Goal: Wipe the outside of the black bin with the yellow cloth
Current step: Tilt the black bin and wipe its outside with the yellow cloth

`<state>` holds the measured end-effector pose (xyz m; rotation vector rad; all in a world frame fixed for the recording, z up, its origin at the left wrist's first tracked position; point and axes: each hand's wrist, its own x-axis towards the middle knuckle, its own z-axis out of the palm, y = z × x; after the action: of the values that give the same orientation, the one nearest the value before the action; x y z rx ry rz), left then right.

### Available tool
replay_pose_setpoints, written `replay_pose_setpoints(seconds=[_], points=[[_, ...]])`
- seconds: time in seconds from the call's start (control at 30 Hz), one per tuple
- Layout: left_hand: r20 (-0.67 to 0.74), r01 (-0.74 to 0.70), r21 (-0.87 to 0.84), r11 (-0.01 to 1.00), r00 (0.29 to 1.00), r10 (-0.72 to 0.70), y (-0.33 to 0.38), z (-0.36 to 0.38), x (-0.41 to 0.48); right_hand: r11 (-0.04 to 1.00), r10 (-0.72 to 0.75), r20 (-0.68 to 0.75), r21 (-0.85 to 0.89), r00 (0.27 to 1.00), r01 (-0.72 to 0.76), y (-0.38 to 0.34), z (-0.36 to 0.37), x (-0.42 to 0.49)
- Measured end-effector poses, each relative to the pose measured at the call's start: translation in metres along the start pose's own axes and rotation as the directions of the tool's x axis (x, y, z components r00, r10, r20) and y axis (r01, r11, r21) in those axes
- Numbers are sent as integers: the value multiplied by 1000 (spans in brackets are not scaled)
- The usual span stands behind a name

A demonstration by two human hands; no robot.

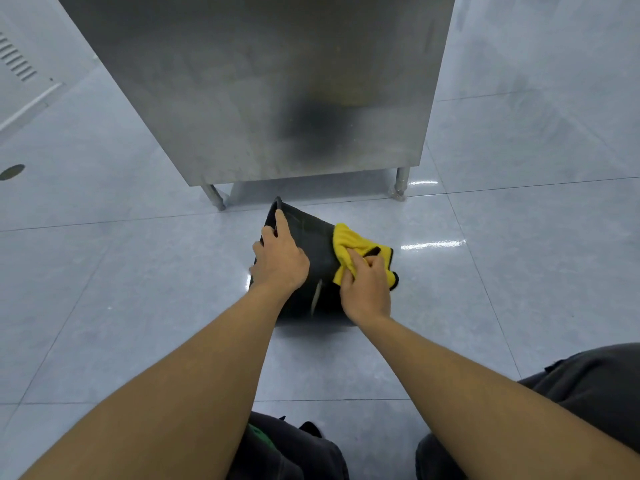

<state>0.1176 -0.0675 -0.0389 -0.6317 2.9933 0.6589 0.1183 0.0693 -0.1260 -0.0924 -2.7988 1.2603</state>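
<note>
1. A glossy grey tiled floor [138, 271].
2. A brushed stainless-steel cabinet [242, 81], raised on short legs.
3. A round black plastic bin [317, 244], laid sideways on the floor before the cabinet.
4. The left hand [280, 261], curled over the bin's rim.
5. The right hand [367, 289], by which item 6 is gripped.
6. A soft yellow cloth [349, 239], black-edged, pressed against the bin's outer wall.
</note>
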Motion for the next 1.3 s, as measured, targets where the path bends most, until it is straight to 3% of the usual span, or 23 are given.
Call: replay_pose_setpoints(seconds=[0.1,0.2,0.27,0.43,0.53,0.7,0.83,0.9,0.97,1.07,1.2,1.3], points=[[71,23,-70,997,997,-18,-1,-1,-1,984,167,9,63,986,-167,14,-1,-2],[74,-18,-144,989,997,29,4,-3,-2,966,234,-9,117,972,-231,9,-2,-1],[61,-30,-192,981,997,42,6,-1,-4,979,172,-24,114,985,-168,-3,-3,-2],[57,11,-240,971,998,3,8,-3,0,956,-209,-1,211,978,204,-39,1,-8],[52,26,-274,962,999,-12,5,-7,0,944,-264,23,213,964,253,-43,5,-7],[-57,1,-291,957,998,-19,3,-6,0,995,-7,-18,99,1000,8,-19,1,5],[-22,-19,-88,996,1000,17,1,-8,-6,951,272,-21,161,962,-265,13,-4,9],[16,-24,-22,999,1000,24,1,-8,-9,921,342,-19,206,939,-332,14,-3,8],[64,6,-56,998,998,-3,-1,-5,-6,942,293,-8,174,956,-287,6,0,5],[80,-20,-118,993,996,29,2,-5,-4,991,50,-14,122,999,-48,-15,0,-1],[23,-13,-255,967,1000,20,7,-1,-8,930,-310,4,207,951,303,-41,2,-11],[25,-8,-287,958,1000,16,6,-4,-7,931,-321,33,197,946,309,-37,4,-9]])
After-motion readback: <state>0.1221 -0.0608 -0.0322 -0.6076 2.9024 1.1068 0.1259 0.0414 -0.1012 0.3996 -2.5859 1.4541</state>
